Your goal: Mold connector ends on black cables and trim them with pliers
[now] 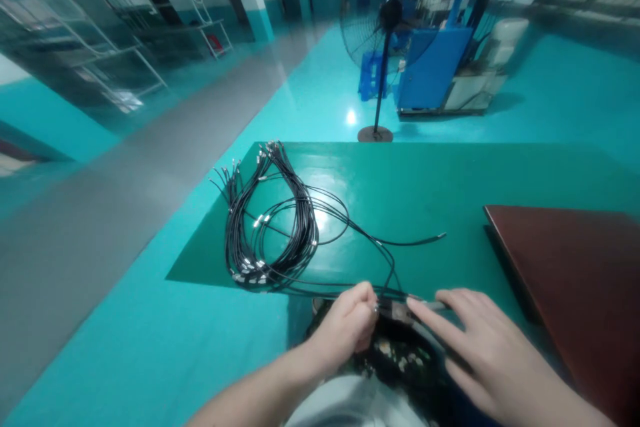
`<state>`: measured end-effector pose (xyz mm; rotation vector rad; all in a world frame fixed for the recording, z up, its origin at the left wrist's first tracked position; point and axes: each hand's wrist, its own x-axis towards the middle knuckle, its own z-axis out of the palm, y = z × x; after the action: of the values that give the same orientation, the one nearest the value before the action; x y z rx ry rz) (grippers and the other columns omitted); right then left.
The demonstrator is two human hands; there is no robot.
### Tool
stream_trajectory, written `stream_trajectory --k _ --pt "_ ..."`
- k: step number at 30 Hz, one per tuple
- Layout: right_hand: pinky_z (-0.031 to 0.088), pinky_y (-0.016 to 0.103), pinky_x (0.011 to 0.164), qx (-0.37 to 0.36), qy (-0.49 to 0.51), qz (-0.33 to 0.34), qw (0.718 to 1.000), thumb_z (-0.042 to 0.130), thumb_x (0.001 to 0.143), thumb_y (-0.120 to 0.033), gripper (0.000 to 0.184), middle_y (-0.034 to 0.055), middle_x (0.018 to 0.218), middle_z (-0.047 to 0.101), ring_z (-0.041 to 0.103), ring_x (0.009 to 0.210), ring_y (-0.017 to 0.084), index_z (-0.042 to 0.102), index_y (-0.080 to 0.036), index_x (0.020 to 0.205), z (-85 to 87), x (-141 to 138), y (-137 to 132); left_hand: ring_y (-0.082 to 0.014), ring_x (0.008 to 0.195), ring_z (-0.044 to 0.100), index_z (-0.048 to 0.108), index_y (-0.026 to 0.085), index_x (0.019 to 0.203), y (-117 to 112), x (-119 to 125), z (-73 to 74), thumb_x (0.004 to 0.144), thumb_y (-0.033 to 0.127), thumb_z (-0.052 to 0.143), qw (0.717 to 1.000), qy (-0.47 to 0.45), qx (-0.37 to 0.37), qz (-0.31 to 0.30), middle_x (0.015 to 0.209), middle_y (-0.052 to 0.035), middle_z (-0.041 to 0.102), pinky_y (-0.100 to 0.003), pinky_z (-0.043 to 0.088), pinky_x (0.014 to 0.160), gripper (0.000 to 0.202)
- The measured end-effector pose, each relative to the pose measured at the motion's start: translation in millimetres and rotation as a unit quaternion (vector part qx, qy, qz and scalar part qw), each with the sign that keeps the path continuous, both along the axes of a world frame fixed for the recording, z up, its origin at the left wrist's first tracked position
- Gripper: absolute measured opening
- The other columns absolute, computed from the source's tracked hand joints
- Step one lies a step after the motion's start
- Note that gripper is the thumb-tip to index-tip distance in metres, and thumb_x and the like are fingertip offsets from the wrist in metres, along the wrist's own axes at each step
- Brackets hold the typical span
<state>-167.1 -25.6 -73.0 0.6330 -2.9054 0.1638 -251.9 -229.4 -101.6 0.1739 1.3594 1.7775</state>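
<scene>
My left hand [353,320] is closed in a fist at the near edge of the green table, fingers wrapped round a thin black cable [390,267]. Just to its right is my right hand [480,340], its fingers partly stretched along a blurred grey tool [400,311] that looks like pliers. The tool's head points at the left fist; its handles are partly hidden under the fingers. To the left on the table lies a coiled bundle of black cables [305,233] with small silvery ends. One loose cable end [442,235] reaches out to the right.
The green tabletop [415,180] spans the view, with a brown board [575,253] at the right. Some cable ends overhang the table's left edge. Beyond stand a black floor fan [383,67] and a blue machine [433,67]. Metal racks [125,60] are at the far left.
</scene>
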Motion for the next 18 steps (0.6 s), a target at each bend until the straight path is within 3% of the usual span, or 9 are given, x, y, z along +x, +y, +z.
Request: stream_trajectory --k 6,10,14,18 --pt "0.043 0.043 0.07 0.059 0.064 0.032 0.996 0.042 0.074 -0.007 0.051 0.0154 0.095 0.058 0.053 0.082 0.026 0.052 -0.023 0.122 6.4 -9 -1 -0.0066 0.044 0.025 0.034 0.02 0.066 -7 -4 -2.8 0.077 0.02 0.037 0.992 0.08 -0.074 -0.062 0.049 0.0076 0.03 -0.019 0.02 0.041 0.011" --pt "0.045 0.037 0.065 0.05 0.03 0.039 0.998 0.041 0.076 -0.008 0.052 0.0113 0.086 0.06 0.055 0.073 0.022 0.048 -0.024 0.125 1.0 -9 -2 -0.0063 0.049 0.026 0.033 0.018 0.064 -11 -13 2.0 0.075 0.019 0.039 0.97 0.18 -0.129 -0.099 0.052 0.0071 0.03 -0.019 0.022 0.045 0.012" --pt "0.046 0.029 0.063 -0.05 -0.143 0.02 0.988 0.042 0.077 -0.012 0.053 0.0076 0.086 0.062 0.058 0.073 0.019 0.044 -0.025 0.128 9.2 -14 -6 -0.0068 0.053 0.025 0.031 0.018 0.059 -16 -22 8.2 0.069 0.016 0.041 0.944 0.246 -0.173 -0.133 0.055 0.0064 0.029 -0.02 0.02 0.046 0.014" --pt "0.043 0.02 0.065 -0.201 -0.363 0.028 0.909 0.045 0.074 -0.012 0.047 -0.001 0.088 0.065 0.058 0.075 0.014 0.055 -0.03 0.116 31.2 -35 -8 -0.0067 0.053 0.026 0.035 0.017 0.058 -24 -27 9.7 0.063 0.012 0.043 0.916 0.289 -0.196 -0.199 0.054 0.0065 0.032 -0.019 0.019 0.045 0.011"
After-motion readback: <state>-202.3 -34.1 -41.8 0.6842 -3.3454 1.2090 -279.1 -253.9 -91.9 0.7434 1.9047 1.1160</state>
